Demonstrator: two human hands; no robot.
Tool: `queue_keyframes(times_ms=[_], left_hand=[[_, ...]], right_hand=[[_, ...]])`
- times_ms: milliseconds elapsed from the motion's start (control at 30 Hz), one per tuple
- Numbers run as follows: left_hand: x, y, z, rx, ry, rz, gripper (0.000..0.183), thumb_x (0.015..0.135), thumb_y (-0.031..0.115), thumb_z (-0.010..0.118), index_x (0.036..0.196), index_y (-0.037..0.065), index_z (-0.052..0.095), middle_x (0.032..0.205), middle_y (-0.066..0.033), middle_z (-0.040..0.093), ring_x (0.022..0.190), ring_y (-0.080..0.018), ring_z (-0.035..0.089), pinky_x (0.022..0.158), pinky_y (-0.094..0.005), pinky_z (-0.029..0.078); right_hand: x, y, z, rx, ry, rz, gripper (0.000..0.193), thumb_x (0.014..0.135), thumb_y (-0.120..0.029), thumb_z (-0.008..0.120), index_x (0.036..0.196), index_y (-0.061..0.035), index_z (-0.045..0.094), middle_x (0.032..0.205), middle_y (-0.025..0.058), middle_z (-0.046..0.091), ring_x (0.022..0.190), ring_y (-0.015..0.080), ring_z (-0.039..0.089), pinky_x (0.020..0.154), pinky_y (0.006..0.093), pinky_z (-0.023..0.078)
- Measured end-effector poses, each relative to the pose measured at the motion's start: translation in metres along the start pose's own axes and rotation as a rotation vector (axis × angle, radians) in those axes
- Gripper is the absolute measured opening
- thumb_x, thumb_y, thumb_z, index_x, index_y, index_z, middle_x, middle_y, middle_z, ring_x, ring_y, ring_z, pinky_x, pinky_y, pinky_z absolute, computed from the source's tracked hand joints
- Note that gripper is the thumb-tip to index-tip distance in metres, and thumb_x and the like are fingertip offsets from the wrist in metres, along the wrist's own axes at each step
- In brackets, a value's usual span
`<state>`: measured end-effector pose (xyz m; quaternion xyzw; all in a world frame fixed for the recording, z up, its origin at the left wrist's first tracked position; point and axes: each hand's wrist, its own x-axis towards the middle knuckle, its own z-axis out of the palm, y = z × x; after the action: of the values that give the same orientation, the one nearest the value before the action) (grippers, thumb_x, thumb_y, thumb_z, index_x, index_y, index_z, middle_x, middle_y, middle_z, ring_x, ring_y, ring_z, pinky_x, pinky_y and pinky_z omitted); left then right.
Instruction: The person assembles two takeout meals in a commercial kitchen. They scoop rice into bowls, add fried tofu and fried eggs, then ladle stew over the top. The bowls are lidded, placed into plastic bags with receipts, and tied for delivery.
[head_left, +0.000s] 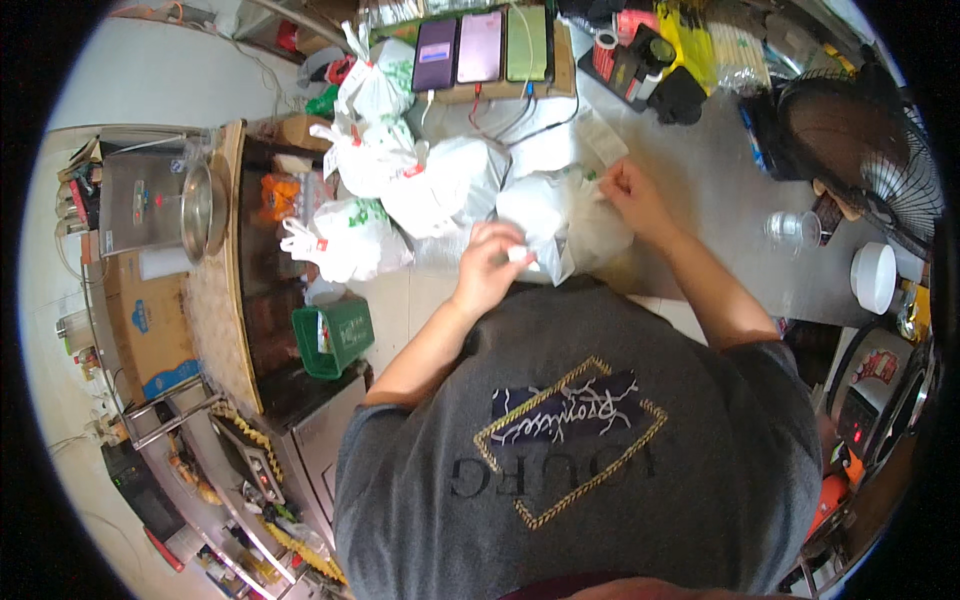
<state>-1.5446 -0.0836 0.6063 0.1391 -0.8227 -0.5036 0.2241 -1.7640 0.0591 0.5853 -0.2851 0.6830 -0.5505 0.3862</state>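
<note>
Two hands work one white plastic bag (560, 225) on the table (700, 190). My left hand (492, 262) pinches its near edge; my right hand (630, 195) grips the far edge at 1 o'clock, apparently to spread the mouth. Tied bags (400, 190) lie at 10 o'clock.

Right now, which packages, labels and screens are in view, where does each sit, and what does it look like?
White plastic bag: on the counter, held by left hand and right hand.
Tied white bags: piled left of it, with green print and red tags.
Three phones: side by side at the counter's far edge; purple, pink and green screens.
Cardboard box: far left, brown with blue print.
</note>
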Motion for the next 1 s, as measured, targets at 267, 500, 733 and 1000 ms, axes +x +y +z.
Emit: queue_keyframes(times_ms=[267,500,733,1000], left_hand=[[0.008,0.019,0.008,-0.751,0.048,-0.428,0.013,0.091,0.006,0.058,0.093,0.009,0.045,0.072,0.0014,0.054,0.063,-0.0059,0.049,0.059,-0.0198,0.040],[-0.018,-0.019,-0.014,-0.768,0.109,-0.565,0.008,0.091,0.007,0.054,0.089,0.010,0.048,0.064,0.0038,0.043,0.053,-0.0070,0.038,0.050,-0.0212,0.030],[-0.003,-0.006,-0.020,-1.348,0.173,-0.573,0.034,0.087,0.006,0.053,0.121,0.011,0.047,0.077,-0.0070,0.059,0.053,-0.0141,0.050,0.051,-0.0254,0.043],[0.015,0.011,-0.024,0.047,-0.353,-0.138,0.041,0.080,0.001,0.066,0.117,0.009,0.049,0.074,0.0020,0.055,0.063,-0.0092,0.053,0.058,-0.0231,0.043]], right_hand=[[0.001,-0.046,0.011,0.113,-0.090,0.087,0.007,0.090,-0.014,0.054,0.097,-0.0141,0.054,0.084,-0.0052,0.054,0.070,0.0031,0.048,0.061,0.0161,0.034],[0.013,-0.004,-0.029,0.272,-0.132,0.457,0.021,0.088,-0.021,0.058,0.106,-0.0101,0.058,0.083,-0.0008,0.055,0.067,0.0056,0.050,0.060,0.0207,0.042],[0.009,-0.020,-0.031,1.008,-0.195,0.547,0.050,0.084,-0.004,0.051,0.134,-0.0037,0.041,0.089,0.0049,0.060,0.061,0.0077,0.055,0.049,0.0192,0.046],[0.018,-0.040,0.003,-0.324,-0.710,0.015,0.058,0.077,-0.018,0.069,0.131,-0.0144,0.048,0.085,0.0046,0.059,0.075,0.0134,0.054,0.065,0.0251,0.047]])
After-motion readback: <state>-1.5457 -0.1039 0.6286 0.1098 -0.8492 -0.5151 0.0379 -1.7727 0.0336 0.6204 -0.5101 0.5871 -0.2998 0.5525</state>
